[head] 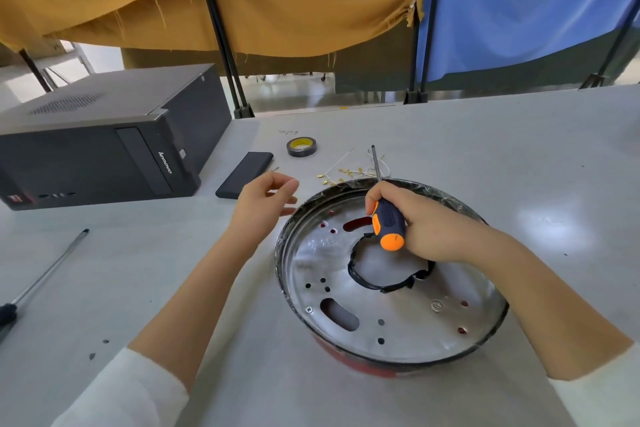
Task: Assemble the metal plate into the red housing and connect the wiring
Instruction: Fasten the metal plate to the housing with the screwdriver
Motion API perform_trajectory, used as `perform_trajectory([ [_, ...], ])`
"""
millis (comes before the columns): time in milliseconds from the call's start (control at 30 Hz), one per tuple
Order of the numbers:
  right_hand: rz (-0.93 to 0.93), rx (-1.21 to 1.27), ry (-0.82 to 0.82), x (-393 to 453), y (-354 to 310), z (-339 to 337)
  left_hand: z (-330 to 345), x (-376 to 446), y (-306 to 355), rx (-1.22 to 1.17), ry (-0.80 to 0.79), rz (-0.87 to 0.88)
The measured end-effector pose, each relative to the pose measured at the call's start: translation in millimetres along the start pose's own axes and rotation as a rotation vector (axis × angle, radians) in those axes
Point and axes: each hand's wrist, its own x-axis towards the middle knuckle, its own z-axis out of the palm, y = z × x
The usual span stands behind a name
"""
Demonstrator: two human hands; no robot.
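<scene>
Now the metal plate (pixel 391 315) sits inside the red housing (pixel 363 359) on the table (pixel 485 156). Above the plate, the right hand (pixel 426 222) grips a screwdriver (pixel 387 215), fingers wrapped round its handle. Left of the housing, the left hand (pixel 263 201) hovers, fingers loosely curled, holding nothing. Wires (pixel 349 172) lie just beyond the housing.

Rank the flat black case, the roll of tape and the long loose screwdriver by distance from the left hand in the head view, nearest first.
From the left hand:
1. Flat black case, just beyond the hand, slightly to its left.
2. Roll of tape, farther back on the table, a little to the right.
3. Long loose screwdriver, far off at the table's left edge.
</scene>
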Motion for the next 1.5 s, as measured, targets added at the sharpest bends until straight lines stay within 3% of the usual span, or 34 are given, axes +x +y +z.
perform_trajectory([
  [233, -0.005, 0.028, 0.230, -4.2, -24.5, 29.5, -14.5, -54.6, 22.1, 0.013, 0.083, 0.038],
  [400, -0.140, 0.315, 0.429, -19.3, -47.8, 22.1, -12.8, -80.3, 37.4, 0.006, 0.084, 0.150],
  [500, -0.221, 0.477, 0.392, -26.9, -60.6, 15.5, -11.4, -90.1, 51.1, -0.066, -0.007, 0.182],
  [633, -0.297, 0.452, 0.411, -30.8, -73.0, 21.2, -8.9, -98.1, 65.2, -0.148, -0.140, 0.140],
  [1000, -0.351, 0.367, 0.420, -31.4, -86.0, 32.2, -17.3, -106.4, 61.8, -0.274, -0.209, 0.035],
  [1267, -0.372, 0.318, 0.368, -30.8, -76.6, 33.2, -18.4, -104.2, 59.1, -0.153, -0.252, 0.029],
  [1333, -0.376, 0.324, 0.361, -33.1, -70.9, 31.8, -19.4, -104.6, 59.4, -0.103, -0.208, 0.069],
  [1400, -0.359, 0.328, 0.344, -35.8, -64.8, 28.3, -20.9, -104.3, 53.8, 0.063, -0.041, 0.115],
  [1500, -0.307, 0.316, 0.299, -41.0, -56.1, 20.2, -25.5, -106.3, 35.6, 0.169, 0.055, -0.066],
])
